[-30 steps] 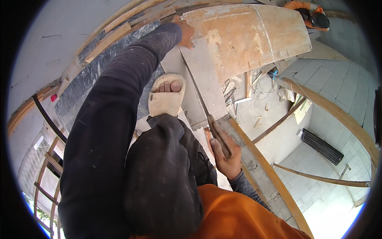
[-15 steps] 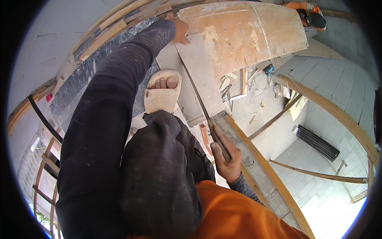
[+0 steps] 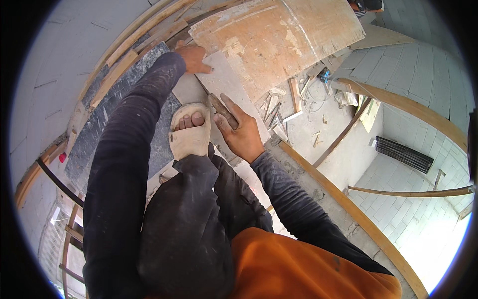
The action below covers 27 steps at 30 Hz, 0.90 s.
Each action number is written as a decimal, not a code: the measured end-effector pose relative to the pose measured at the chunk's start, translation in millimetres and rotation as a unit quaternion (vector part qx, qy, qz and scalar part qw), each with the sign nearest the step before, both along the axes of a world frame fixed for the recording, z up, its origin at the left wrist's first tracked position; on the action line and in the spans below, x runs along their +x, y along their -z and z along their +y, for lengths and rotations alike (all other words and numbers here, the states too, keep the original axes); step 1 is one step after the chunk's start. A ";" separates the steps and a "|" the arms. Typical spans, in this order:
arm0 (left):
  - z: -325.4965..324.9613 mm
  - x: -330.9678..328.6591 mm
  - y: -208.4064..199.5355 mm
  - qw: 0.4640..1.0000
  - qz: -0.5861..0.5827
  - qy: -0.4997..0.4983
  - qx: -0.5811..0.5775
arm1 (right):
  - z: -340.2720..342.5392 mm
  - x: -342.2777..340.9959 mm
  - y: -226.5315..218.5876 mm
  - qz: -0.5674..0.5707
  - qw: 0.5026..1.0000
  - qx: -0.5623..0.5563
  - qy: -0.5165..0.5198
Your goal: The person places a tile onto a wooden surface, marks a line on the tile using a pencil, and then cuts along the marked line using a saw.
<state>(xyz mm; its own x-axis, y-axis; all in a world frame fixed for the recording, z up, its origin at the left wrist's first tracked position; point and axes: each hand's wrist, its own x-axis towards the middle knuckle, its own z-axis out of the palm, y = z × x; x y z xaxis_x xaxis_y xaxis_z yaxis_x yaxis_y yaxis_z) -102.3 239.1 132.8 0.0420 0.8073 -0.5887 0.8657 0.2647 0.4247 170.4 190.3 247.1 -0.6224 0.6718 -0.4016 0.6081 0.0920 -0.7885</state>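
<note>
My right hand point(image 3: 244, 134) is closed around the handle of a handsaw point(image 3: 222, 110), whose thin blade shows edge-on and runs away from me along a line in a grey-faced board point(image 3: 239, 92). Most of the blade is hidden below the board. At the far end of that line, my left hand point(image 3: 191, 57) lies on the board with its fingers spread and holds nothing. My foot, in a pale slide sandal point(image 3: 190, 142), rests on the board just left of the saw.
A large worn plywood sheet point(image 3: 284, 45) lies beyond the board. Long timber strips point(image 3: 119, 74) run along the left wall. On the right, a wood-edged concrete ledge point(image 3: 348, 209) borders a drop to a lower area with scrap wood point(image 3: 296, 94) and a dark grille point(image 3: 403, 154).
My right hand has pushed the saw forward, away from my body, so its handle is now close to the left hand. The view has shifted slightly, and a person at the far right is mostly out of it.
</note>
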 end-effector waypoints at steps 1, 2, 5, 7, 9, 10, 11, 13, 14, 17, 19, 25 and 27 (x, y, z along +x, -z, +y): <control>-5.3 -2.1 0.7 1.000 -0.014 -0.003 -0.015 | -0.3 -3.9 -4.3 -0.005 1.000 -0.002 -0.002; -7.4 -0.1 9.7 1.000 -0.003 -0.019 0.004 | -1.7 -4.1 -6.5 -0.011 1.000 -0.004 -0.006; -1.3 12.0 20.0 0.999 0.028 -0.012 0.023 | -6.1 12.8 3.1 0.031 0.999 -0.007 0.025; -12.2 9.8 26.7 0.998 0.032 -0.012 0.046 | -21.1 34.7 -26.0 -0.015 0.999 -0.030 0.036; -20.1 6.3 25.4 0.998 0.041 -0.019 0.038 | -42.1 78.2 -81.5 -0.059 0.997 -0.042 0.021; -22.2 5.4 18.0 0.999 0.046 -0.019 0.017 | -54.0 100.1 -108.8 -0.071 0.996 -0.050 0.015; -15.7 6.5 13.4 0.999 0.047 -0.014 0.006 | -66.1 122.8 -138.1 -0.087 0.995 -0.052 0.014; -8.8 4.9 9.9 0.999 0.043 -0.003 0.002 | -71.2 128.4 -158.6 -0.066 0.997 -0.027 0.000; -10.2 3.6 10.1 0.999 0.042 0.005 -0.002 | -67.1 120.9 -147.1 -0.056 0.998 -0.013 -0.011; -12.2 2.8 11.2 0.999 0.026 0.014 0.010 | -29.1 48.6 -53.4 -0.011 1.000 0.002 0.014; 0.3 11.5 9.7 0.999 0.037 0.012 0.013 | -5.3 4.1 -10.7 0.015 1.000 0.005 0.012; -10.0 -9.2 24.7 0.998 0.062 -0.005 0.028 | -43.0 77.4 -97.8 -0.055 0.997 -0.049 0.013; -17.1 11.4 17.3 0.999 0.047 -0.004 0.007 | -62.7 119.2 -145.4 -0.064 0.996 -0.054 0.003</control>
